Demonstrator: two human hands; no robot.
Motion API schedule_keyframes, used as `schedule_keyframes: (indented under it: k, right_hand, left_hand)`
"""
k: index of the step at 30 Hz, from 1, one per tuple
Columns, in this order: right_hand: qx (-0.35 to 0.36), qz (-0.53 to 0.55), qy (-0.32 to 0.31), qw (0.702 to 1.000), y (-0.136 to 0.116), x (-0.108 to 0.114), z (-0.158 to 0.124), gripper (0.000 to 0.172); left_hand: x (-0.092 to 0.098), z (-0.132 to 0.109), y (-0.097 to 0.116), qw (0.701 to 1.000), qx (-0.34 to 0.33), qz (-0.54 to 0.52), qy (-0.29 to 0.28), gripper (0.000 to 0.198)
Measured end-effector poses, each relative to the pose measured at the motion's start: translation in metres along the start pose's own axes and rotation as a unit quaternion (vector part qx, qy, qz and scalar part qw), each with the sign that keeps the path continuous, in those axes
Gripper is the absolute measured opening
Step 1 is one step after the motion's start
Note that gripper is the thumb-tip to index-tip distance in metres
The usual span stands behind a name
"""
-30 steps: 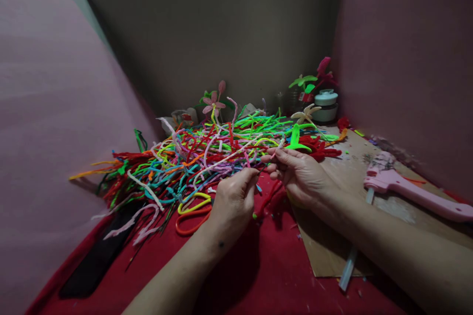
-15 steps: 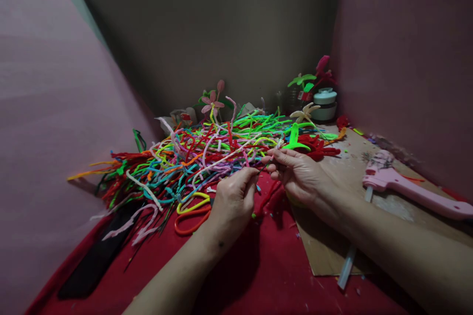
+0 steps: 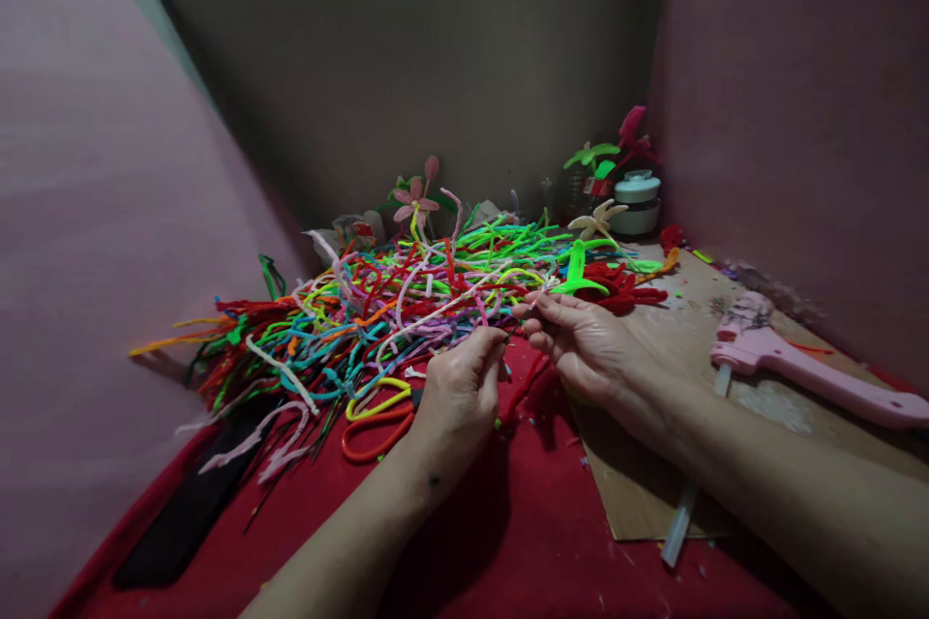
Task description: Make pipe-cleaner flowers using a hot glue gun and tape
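Observation:
My left hand (image 3: 459, 385) is closed, thumb and forefinger pinching one end of a thin dark wire-like stem (image 3: 513, 333). Opposite it, my right hand (image 3: 591, 340) pinches the stem's other end, with its remaining fingers curled below. A small whitish tuft (image 3: 550, 282) shows just past the right fingertips; whether it belongs to the stem I cannot tell. Behind both hands lies a heap of many-coloured pipe cleaners (image 3: 428, 276). A bright green leaf-like piece (image 3: 578, 273) of pipe cleaner stands right behind my right hand.
Scissors with yellow and red handles (image 3: 378, 441) lie left of my left hand. On the board (image 3: 639, 503) at right rests a pink glue gun (image 3: 813, 369) with a glue stick (image 3: 682, 522). Pipe-cleaner flowers (image 3: 416, 201) and a lidded jar (image 3: 638, 203) stand at the back.
Both hands keep their pinch and have barely moved; the right fingers shift slightly around the stem. The whole view drifts a little.

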State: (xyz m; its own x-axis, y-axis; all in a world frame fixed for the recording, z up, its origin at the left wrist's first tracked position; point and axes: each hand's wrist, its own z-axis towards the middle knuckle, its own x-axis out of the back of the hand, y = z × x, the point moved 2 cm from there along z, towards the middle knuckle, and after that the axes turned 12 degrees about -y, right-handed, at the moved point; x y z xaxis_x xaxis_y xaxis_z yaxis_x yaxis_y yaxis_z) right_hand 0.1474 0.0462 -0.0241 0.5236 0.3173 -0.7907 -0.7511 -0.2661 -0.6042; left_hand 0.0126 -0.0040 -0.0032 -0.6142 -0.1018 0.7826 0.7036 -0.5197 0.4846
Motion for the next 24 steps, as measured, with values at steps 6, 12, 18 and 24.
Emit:
schedule_keyframes:
  k: [6, 12, 18, 24]
  right_hand:
    - [0.003, -0.004, 0.007, 1.000, 0.0001, 0.0004, 0.0000, 0.017]
    - [0.024, -0.030, -0.005, 0.999, 0.0000, 0.0003, -0.0003, 0.012]
    - [0.018, -0.037, -0.023, 0.999, 0.0023, 0.0016, 0.0004, 0.011]
    - [0.019, -0.041, -0.034, 0.998, 0.0051, 0.0023, -0.0001, 0.007]
  left_hand:
    - [-0.0002, -0.0007, 0.0004, 0.997, 0.053, -0.057, -0.025, 0.014]
    - [-0.0014, -0.0005, 0.0017, 0.976, 0.130, -0.166, -0.063, 0.015]
    - [-0.0019, -0.0006, -0.0002, 0.990, 0.078, -0.094, -0.063, 0.016]
    - [-0.0004, -0.0051, -0.0034, 0.991, -0.021, 0.118, -0.053, 0.018]
